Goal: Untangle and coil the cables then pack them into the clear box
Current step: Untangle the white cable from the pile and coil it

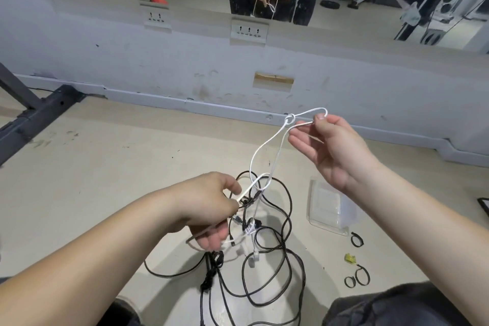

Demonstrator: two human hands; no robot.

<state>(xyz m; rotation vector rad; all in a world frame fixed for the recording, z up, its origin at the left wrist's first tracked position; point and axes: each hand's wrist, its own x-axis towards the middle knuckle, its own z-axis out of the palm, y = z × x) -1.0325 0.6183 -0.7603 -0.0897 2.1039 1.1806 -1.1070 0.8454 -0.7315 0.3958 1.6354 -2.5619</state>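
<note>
A white cable (267,148) runs up from a tangle of black cables (267,241) on the floor. My right hand (333,151) is raised at the right and pinches a loop of the white cable just past a small knot (290,119). Lower down, my left hand (211,206) grips the same white cable above the tangle, and a further stretch trails under its palm. The clear box (328,206) lies on the floor to the right of the tangle, under my right wrist.
Black cable ties (357,276) and another black loop (356,239) lie on the floor at the right, with a small yellow scrap (350,258) between them. A grey wall with sockets and a mirror stands ahead. A dark metal frame (34,111) sits at the left.
</note>
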